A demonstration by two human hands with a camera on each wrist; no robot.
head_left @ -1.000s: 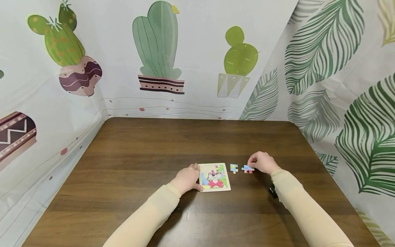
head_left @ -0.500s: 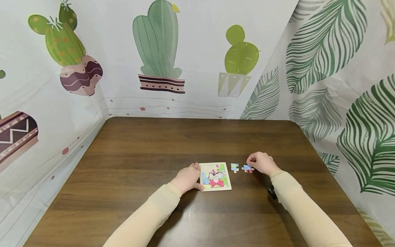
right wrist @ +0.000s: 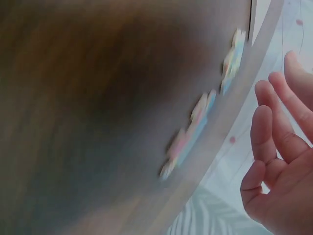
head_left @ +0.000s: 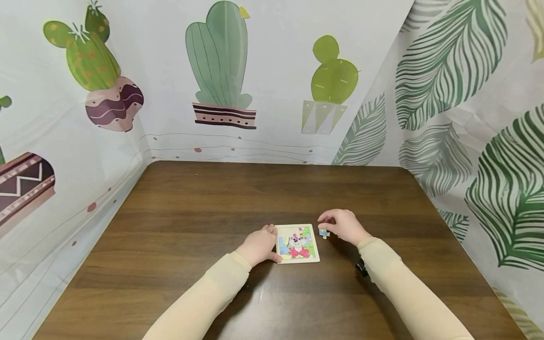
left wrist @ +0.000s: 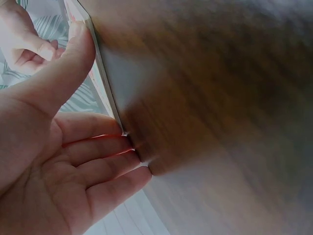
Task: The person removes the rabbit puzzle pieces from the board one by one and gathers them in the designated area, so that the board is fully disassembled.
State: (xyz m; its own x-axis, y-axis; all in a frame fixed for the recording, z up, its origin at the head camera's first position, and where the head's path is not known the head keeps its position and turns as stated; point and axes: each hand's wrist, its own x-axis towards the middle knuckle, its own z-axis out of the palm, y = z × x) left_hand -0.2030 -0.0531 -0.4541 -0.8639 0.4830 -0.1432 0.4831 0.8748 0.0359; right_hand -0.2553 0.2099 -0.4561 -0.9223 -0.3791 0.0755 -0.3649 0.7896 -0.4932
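Right grip [head_left: 345, 226] relaxed and moderately wide, its fingers loosely bent and parted above the brown wood-grained surface [head_left: 233, 193]. Inner piece [head_left: 324, 233], blue with some yellow, lies just to the right of the square puzzle frame [head_left: 297, 261]; the fingertips partly cover it in the head view, and contact cannot be told. Outer piece [right wrist: 188, 137], blue and pink, lies farther from the frame and shows in the right wrist view only. Left grip [head_left: 258, 245] spread wide, fingers straight: thumb against the frame near its near-left corner, fingertips beside its far-left corner. Within the frame, a cartoon animal picture [head_left: 297, 248] is partly assembled, the pale base visible at upper left. Cream sleeves [head_left: 408, 288] cover both forearms; patterned cloth [head_left: 280, 61] hangs behind.
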